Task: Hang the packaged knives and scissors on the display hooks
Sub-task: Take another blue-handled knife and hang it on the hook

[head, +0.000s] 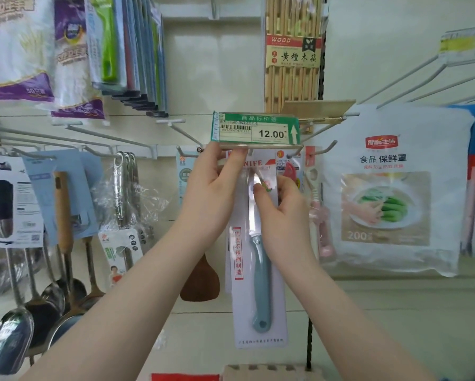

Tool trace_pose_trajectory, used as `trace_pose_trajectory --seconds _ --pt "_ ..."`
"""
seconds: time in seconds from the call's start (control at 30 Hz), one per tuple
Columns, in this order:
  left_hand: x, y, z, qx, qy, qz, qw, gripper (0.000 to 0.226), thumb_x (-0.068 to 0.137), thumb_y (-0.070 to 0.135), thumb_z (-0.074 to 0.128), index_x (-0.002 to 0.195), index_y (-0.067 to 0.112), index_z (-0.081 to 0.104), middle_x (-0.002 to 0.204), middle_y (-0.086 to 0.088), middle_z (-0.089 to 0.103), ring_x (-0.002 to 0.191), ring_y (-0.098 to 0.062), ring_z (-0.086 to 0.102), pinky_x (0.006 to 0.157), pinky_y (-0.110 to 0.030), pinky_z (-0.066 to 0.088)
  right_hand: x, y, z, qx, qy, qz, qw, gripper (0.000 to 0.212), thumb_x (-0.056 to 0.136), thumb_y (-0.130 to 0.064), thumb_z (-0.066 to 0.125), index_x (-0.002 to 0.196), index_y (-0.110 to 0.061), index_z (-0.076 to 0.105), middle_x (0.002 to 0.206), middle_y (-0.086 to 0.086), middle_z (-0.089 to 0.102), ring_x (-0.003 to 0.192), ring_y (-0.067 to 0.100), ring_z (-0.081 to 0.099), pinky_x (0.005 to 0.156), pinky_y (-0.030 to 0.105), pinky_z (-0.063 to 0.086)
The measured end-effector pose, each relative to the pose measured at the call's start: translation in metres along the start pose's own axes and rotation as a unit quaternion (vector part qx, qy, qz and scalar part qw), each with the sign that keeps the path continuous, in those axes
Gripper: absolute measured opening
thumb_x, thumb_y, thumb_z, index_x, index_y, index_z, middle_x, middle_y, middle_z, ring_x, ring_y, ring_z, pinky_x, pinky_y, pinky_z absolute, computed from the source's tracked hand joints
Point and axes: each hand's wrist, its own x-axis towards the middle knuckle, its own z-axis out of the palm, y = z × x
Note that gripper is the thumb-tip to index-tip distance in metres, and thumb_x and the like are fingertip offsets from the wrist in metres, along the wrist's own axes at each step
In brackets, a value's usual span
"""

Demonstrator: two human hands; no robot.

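A packaged knife (259, 284) with a grey-blue handle on a white card hangs upright at the middle of the display wall. My left hand (214, 188) pinches the card's top left corner, just under a green price tag (255, 129) reading 12.00. Beside the blade, my right hand (281, 213) grips the card's right edge. The card's top sits at the display hook (295, 152) below the tag; the hanging hole is hidden by my fingers. Behind it to the right hang another knife package (289, 167) and a pink-handled package (320, 215).
Ladles and spoons (46, 284) hang on hooks at the left. A wooden spatula (200, 279) hangs behind my left forearm. A large bag of food covers (390, 188) hangs at the right, chopsticks (292, 50) above. Bare hooks (412, 78) stick out at the upper right.
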Motion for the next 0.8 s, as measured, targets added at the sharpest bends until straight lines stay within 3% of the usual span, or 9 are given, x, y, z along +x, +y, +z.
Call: trace_pose_trajectory --seconds 0.17,0.23,0.3,0.4,0.47,0.7,0.8 --pt "-0.003 -0.007 0.0 0.012 -0.024 -0.015 1.0 0.014 0.093 0.039 0.044 0.097 0.036 0.057 0.106 0.009 0.067 0.096 -0.008 0.064 0.083 -0.03 0.049 0.004 0.007 0.002 -0.017 -0.003 0.006 1.0 0.008 0.094 -0.019 0.048 0.095 -0.025 0.054 0.078 -0.018 0.057 0.066 -0.018 0.05 0.058 -0.001 0.037" --pt "-0.005 -0.009 -0.001 0.025 -0.032 -0.013 0.999 0.012 0.096 0.036 0.043 0.093 0.034 0.055 0.095 0.012 0.065 0.079 0.003 0.062 0.07 -0.017 0.046 0.004 0.008 0.002 -0.038 -0.002 0.012 0.999 0.01 0.095 -0.022 0.048 0.092 -0.031 0.05 0.081 -0.021 0.057 0.069 -0.021 0.05 0.058 -0.002 0.036" --pt "-0.007 -0.01 -0.003 0.056 -0.037 -0.009 0.998 0.012 0.097 0.034 0.041 0.093 0.031 0.052 0.087 0.015 0.058 0.067 0.004 0.055 0.058 -0.009 0.039 0.007 0.009 0.005 -0.048 0.004 0.014 0.999 0.006 0.095 -0.024 0.048 0.095 -0.028 0.052 0.084 -0.02 0.058 0.073 -0.017 0.053 0.059 0.003 0.039" --pt "-0.007 -0.018 -0.005 0.087 -0.048 -0.029 0.995 0.015 0.094 0.041 0.042 0.093 0.03 0.052 0.097 0.005 0.056 0.079 -0.007 0.049 0.064 -0.017 0.038 0.012 0.014 0.008 -0.048 0.012 0.02 0.999 0.015 0.095 -0.025 0.048 0.104 -0.017 0.057 0.09 -0.009 0.064 0.08 -0.002 0.058 0.063 0.015 0.041" --pt "-0.009 -0.022 -0.006 0.089 -0.047 -0.044 0.994 0.021 0.094 0.043 0.043 0.097 0.026 0.055 0.094 0.003 0.054 0.083 -0.008 0.049 0.067 -0.021 0.036 0.015 0.017 0.01 -0.049 0.014 0.025 0.998 0.016 0.094 -0.023 0.049 0.106 -0.014 0.056 0.091 -0.005 0.063 0.081 0.003 0.058 0.062 0.016 0.042" --pt "-0.021 -0.031 -0.006 0.086 -0.028 -0.05 0.995 0.021 0.095 0.037 0.043 0.097 0.021 0.056 0.082 0.014 0.051 0.062 0.018 0.049 0.057 0.0 0.037 0.009 0.028 0.008 -0.027 0.023 0.049 0.998 0.019 0.093 -0.03 0.054 0.107 -0.021 0.045 0.082 -0.012 0.057 0.064 -0.009 0.057 0.051 0.002 0.04" --pt "-0.03 -0.037 -0.004 0.062 -0.017 -0.038 0.997 0.019 0.096 0.029 0.043 0.097 0.014 0.055 0.08 0.015 0.053 0.066 0.02 0.051 0.062 0.001 0.037 0.001 0.033 0.005 -0.036 0.039 0.048 0.997 0.033 0.091 -0.032 0.055 0.12 -0.018 0.045 0.101 -0.006 0.06 0.085 -0.007 0.059 0.07 0.005 0.046"
